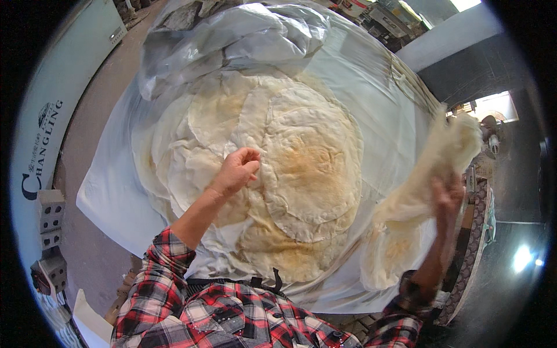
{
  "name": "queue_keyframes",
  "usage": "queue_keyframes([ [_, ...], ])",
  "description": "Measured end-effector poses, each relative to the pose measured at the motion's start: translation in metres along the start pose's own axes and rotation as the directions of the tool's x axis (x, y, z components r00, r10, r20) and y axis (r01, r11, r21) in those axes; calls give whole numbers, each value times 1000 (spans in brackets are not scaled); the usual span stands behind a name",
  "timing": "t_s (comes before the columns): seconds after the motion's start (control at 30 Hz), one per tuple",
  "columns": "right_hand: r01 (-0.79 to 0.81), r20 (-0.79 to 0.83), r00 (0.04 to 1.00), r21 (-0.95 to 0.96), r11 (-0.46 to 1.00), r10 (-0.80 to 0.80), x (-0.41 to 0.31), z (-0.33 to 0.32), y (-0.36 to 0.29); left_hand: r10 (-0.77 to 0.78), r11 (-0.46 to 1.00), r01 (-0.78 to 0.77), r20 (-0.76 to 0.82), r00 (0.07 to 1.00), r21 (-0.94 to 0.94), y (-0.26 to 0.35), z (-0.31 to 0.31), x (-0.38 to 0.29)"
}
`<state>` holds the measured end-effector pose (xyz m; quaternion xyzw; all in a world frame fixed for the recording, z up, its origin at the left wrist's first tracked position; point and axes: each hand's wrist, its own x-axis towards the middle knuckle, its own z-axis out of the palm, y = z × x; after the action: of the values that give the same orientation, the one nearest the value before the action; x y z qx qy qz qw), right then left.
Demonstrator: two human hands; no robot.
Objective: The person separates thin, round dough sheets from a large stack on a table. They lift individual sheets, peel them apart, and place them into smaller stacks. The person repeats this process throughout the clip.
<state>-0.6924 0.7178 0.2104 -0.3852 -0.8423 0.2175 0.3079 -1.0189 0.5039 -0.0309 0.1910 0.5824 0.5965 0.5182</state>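
Round, off-white sheets of fibrous wadding (309, 165), some yellowish in the middle, lie overlapping in a wide pile on pale plastic sheeting (117, 182). Over the middle of this pile is my left hand (240, 169), fingers curled in and thumb close to them; no piece of wadding shows in it. On the right, my right hand (448, 191), blurred, grips a bunched length of wadding (417, 187) that hangs down and to the left. Below that length, a smaller wadding piece (389, 256) lies on the sheeting's right side. The part of the bunch inside my right hand is hidden.
Clear plastic film (261, 35) is crumpled at the far side of the pile. A pale panel with printed writing (48, 130) and hollow blocks (51, 217) are at the left. A patterned table edge (470, 256) runs along the right, near a grey pillar (452, 39).
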Motion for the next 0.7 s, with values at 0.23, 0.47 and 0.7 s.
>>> queue_keyframes([
  [0.23, 161, 420, 907, -265, 951, -36, -66, 233, -15, 109, 979, -94, -76, 991, 180, 13, 7, 20],
  [0.47, 4, 434, 900, -110, 994, 45, -78, 248, -20, -101, 995, 101, 1, 995, -9, 32, 1, 40],
  [0.7, -10, 431, 901, -102, 995, 54, -66, 243, -31, -53, 996, 53, -6, 999, 74, 24, 3, 60],
])
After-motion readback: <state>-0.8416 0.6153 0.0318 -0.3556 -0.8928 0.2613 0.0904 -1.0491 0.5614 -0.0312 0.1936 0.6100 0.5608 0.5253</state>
